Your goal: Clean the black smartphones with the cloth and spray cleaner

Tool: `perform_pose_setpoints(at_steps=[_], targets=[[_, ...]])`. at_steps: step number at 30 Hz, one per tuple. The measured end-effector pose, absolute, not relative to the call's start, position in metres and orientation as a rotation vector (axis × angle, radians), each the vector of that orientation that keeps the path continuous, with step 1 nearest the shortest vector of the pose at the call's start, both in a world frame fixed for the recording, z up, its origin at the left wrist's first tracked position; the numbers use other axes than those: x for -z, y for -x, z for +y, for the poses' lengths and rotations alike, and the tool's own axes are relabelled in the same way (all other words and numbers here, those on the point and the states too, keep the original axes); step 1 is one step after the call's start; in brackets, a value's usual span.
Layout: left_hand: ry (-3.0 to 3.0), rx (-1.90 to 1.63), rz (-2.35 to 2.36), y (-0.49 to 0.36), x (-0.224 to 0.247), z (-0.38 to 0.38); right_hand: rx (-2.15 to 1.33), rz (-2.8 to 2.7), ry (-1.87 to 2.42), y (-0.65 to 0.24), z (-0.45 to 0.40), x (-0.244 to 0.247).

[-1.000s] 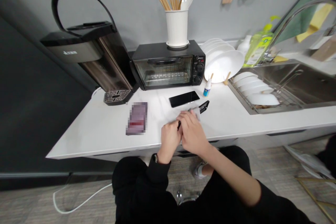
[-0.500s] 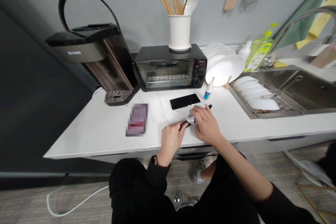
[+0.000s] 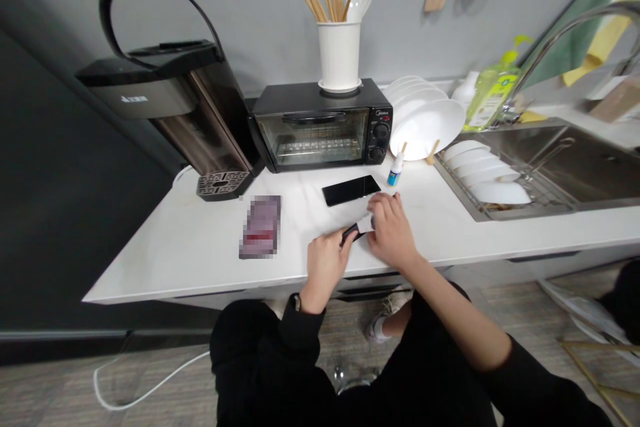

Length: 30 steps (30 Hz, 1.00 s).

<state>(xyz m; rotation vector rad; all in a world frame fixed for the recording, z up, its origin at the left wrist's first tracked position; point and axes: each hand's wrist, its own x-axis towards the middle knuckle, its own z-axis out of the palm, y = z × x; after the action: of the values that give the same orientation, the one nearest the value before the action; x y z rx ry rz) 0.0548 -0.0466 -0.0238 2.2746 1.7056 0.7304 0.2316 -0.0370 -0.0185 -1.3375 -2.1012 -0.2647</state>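
Note:
Over the counter near its front edge, my left hand (image 3: 327, 260) is closed round the black end of a slim object (image 3: 367, 223), its thumb on top. A pale grey-white section of it shows between my hands; its exact kind I cannot make out. My right hand (image 3: 393, 227) is closed over the other end, with its fingers curled and hiding most of that part. Just behind my hands lies a black smartphone (image 3: 351, 191), screen up. A small white bottle with a blue label (image 3: 395, 170) stands upright to the phone's right.
Blurred out by pixels, a purple flat item (image 3: 261, 227) lies to the left on the white counter (image 3: 180, 260). At the back are a water dispenser (image 3: 175, 107), a toaster oven (image 3: 320, 133) and white plates (image 3: 427, 127). Bowls (image 3: 487, 173) sit on a rack by the sink (image 3: 590, 160).
My right hand has shifted slightly along the slim object, and more of its pale section shows. Its black far tip sticks out less past my fingers. My left hand stays nearly where it was.

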Motion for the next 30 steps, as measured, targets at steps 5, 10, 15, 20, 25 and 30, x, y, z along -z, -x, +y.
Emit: perform_pose_setpoints(at_steps=[5,10,15,20,25,30], targets=[[-2.293,-0.581,1.761,-0.050,0.027,-0.046,0.212,-2.290,1.104,-0.200,-0.056,0.022],[-2.285,-0.734,1.706,-0.053,0.027,-0.046,0.313,-2.146,1.343,-0.248,-0.027,0.019],[-2.290,-0.638,1.748,-0.055,0.025,-0.044,0.148,-2.155,1.227,-0.217,-0.045,0.018],[-2.293,-0.614,1.719,-0.050,0.027,-0.044,0.183,-2.324,1.071,-0.221,-0.045,0.021],[-2.305,-0.734,1.685,-0.054,0.028,-0.045,0.270,-2.094,1.329,-0.258,-0.026,0.018],[-2.340,-0.512,1.764,-0.052,0.028,-0.044,0.068,-2.295,1.071,-0.199,-0.064,0.019]])
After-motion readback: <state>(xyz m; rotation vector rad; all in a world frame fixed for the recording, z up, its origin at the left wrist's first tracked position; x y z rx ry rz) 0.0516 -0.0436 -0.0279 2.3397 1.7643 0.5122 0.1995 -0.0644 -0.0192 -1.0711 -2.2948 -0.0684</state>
